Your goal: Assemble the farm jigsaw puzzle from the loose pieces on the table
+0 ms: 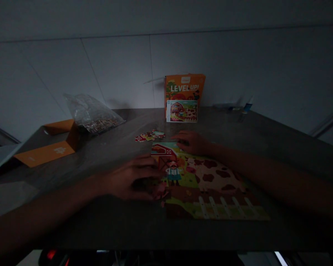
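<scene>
A farm-scene jigsaw puzzle [211, 184], largely put together, lies flat on the dark table [113, 221] in front of me. My left hand [130, 177] rests at the puzzle's left edge, fingers curled over pieces there; the dim light hides whether it holds one. My right hand [191, 142] lies palm down on the puzzle's top edge with its fingers stretched toward the left. A few loose puzzle pieces [150, 136] sit just beyond the puzzle, close to my right fingertips.
The orange puzzle box [184, 96] stands upright against the wall at the back. A clear plastic bag [90, 112] of pieces leans on an orange box lid [48, 151] at the left. Small items [240, 108] lie at the back right. The scene is very dark.
</scene>
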{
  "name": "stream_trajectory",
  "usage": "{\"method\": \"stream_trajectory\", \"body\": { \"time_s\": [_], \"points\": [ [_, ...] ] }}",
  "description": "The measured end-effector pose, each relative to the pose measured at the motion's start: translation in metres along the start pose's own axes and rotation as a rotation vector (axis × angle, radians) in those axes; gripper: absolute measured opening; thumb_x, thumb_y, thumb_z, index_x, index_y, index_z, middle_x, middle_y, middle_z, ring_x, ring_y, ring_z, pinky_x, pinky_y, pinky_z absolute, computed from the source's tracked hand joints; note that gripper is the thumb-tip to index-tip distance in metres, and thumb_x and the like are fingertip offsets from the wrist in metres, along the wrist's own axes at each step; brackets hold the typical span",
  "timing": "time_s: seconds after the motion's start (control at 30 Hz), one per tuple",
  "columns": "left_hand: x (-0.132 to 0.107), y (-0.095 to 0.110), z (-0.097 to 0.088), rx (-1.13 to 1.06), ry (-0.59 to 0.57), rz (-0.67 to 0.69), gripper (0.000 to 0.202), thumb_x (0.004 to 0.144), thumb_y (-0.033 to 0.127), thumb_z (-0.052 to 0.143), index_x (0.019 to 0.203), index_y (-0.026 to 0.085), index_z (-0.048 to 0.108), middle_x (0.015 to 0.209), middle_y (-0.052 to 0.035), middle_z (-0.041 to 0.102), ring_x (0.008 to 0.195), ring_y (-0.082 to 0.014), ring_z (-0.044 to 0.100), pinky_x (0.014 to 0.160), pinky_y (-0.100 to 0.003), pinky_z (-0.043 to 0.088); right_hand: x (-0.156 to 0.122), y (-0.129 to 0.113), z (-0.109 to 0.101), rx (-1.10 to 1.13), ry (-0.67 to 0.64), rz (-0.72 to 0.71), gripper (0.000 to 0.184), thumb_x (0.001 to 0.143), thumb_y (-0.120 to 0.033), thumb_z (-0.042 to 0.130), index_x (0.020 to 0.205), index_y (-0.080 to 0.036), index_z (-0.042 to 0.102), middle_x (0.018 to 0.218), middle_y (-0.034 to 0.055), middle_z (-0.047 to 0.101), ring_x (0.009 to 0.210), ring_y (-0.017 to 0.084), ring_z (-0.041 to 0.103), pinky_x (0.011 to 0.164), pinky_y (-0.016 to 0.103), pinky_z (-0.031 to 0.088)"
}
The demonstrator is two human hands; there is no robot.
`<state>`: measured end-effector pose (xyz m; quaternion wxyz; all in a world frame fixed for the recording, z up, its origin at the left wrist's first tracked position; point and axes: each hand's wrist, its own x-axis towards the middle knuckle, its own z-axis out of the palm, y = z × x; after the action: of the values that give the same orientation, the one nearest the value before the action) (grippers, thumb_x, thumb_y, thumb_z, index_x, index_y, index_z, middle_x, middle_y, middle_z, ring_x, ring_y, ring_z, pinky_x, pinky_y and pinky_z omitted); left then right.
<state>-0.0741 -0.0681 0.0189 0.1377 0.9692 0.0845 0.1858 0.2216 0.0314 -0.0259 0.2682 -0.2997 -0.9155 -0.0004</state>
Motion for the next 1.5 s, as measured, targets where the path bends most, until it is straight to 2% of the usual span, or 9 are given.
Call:
{"method": "stream_trajectory", "body": {
  "time_s": [0.07, 0.2, 0.37, 0.63, 0.8, 1.0, 1.17, 1.37, 1.5],
  "points": [
    [0.002, 0.006, 0.0, 0.008, -0.033, 0.0, 0.064, 0.078, 0.041, 0.076, 0.134, 0.019, 0.056, 0.126, -0.0148, 0.061, 0.117, -0.0286, 0.057, 0.101, -0.044, 0.049, 0.0, -0.001, -0.001, 0.0, 0.001, 0.002, 0.033, 0.09, -0.025, 0.053, 0.119, -0.019, 0.066, 0.095, 0.0068, 0.065, 0.078, 0.016, 0.058, 0.072, 0.029, 0.045],
    [0.004, 0.014, 0.001, -0.017, -0.101, 0.002, 0.046, 0.081, 0.033, 0.073, 0.124, 0.021, 0.063, 0.121, -0.0118, 0.063, 0.114, -0.0255, 0.058, 0.1, -0.039, 0.05, 0.002, -0.004, -0.004, 0.017, -0.014, 0.002, 0.033, 0.09, -0.024, 0.052, 0.119, -0.018, 0.067, 0.092, 0.0066, 0.064, 0.078, 0.017, 0.059, 0.072, 0.029, 0.045],
    [0.0, 0.016, -0.001, -0.056, -0.122, 0.003, 0.051, 0.079, 0.035, 0.074, 0.127, 0.02, 0.06, 0.112, -0.0111, 0.066, 0.102, -0.0245, 0.063, 0.092, -0.038, 0.054, 0.002, -0.003, -0.003, -0.001, -0.027, 0.014, 0.034, 0.09, -0.024, 0.053, 0.12, -0.018, 0.067, 0.094, 0.0073, 0.065, 0.079, 0.017, 0.059, 0.072, 0.029, 0.044],
    [0.002, 0.026, 0.001, -0.096, -0.138, 0.01, 0.025, 0.081, 0.031, 0.074, 0.1, 0.018, 0.065, 0.097, -0.0093, 0.068, 0.09, -0.0213, 0.064, 0.078, -0.031, 0.055, 0.002, -0.001, -0.002, 0.002, -0.025, 0.019, 0.032, 0.09, -0.026, 0.052, 0.117, -0.016, 0.068, 0.093, 0.0078, 0.064, 0.078, 0.017, 0.058, 0.073, 0.029, 0.044],
    [0.004, 0.028, -0.003, -0.11, -0.154, 0.026, 0.022, 0.08, 0.027, 0.073, 0.099, 0.02, 0.065, 0.097, -0.0085, 0.069, 0.094, -0.0225, 0.065, 0.09, -0.037, 0.053, 0.001, 0.0, -0.002, -0.013, -0.044, 0.02, 0.033, 0.091, -0.027, 0.052, 0.117, -0.015, 0.068, 0.094, 0.0081, 0.064, 0.078, 0.017, 0.058, 0.072, 0.029, 0.044],
    [0.004, 0.029, -0.006, -0.093, -0.162, 0.027, 0.032, 0.079, 0.023, 0.072, 0.11, 0.022, 0.065, 0.111, -0.0091, 0.068, 0.108, -0.0237, 0.062, 0.107, -0.043, 0.045, 0.001, 0.003, 0.0, -0.018, -0.031, 0.021, 0.032, 0.091, -0.027, 0.053, 0.118, -0.018, 0.068, 0.096, 0.0072, 0.065, 0.08, 0.016, 0.058, 0.074, 0.028, 0.044],
    [0.003, 0.028, -0.005, -0.087, -0.174, 0.041, 0.028, 0.079, 0.023, 0.072, 0.107, 0.021, 0.067, 0.105, -0.0092, 0.068, 0.103, -0.0237, 0.062, 0.106, -0.044, 0.045, 0.002, 0.001, -0.002, -0.008, -0.044, 0.028, 0.031, 0.091, -0.026, 0.053, 0.116, -0.016, 0.068, 0.097, 0.0087, 0.065, 0.082, 0.018, 0.059, 0.075, 0.029, 0.045],
    [0.004, 0.027, -0.004, -0.122, -0.185, 0.057, 0.022, 0.08, 0.019, 0.07, 0.102, 0.018, 0.068, 0.096, -0.0084, 0.068, 0.092, -0.021, 0.063, 0.096, -0.04, 0.05, 0.003, -0.002, -0.004, -0.028, -0.084, 0.049, 0.032, 0.091, -0.028, 0.052, 0.117, -0.017, 0.068, 0.097, 0.0084, 0.065, 0.082, 0.018, 0.06, 0.077, 0.03, 0.046],
    [0.005, 0.028, -0.005, -0.104, -0.187, 0.05, 0.021, 0.079, 0.018, 0.071, 0.099, 0.018, 0.068, 0.095, -0.0078, 0.067, 0.091, -0.0201, 0.063, 0.097, -0.038, 0.049, 0.003, -0.005, -0.006, -0.028, -0.089, 0.07, 0.032, 0.091, -0.028, 0.051, 0.116, -0.017, 0.068, 0.1, 0.0096, 0.065, 0.084, 0.019, 0.061, 0.077, 0.032, 0.048]
  ]
}}
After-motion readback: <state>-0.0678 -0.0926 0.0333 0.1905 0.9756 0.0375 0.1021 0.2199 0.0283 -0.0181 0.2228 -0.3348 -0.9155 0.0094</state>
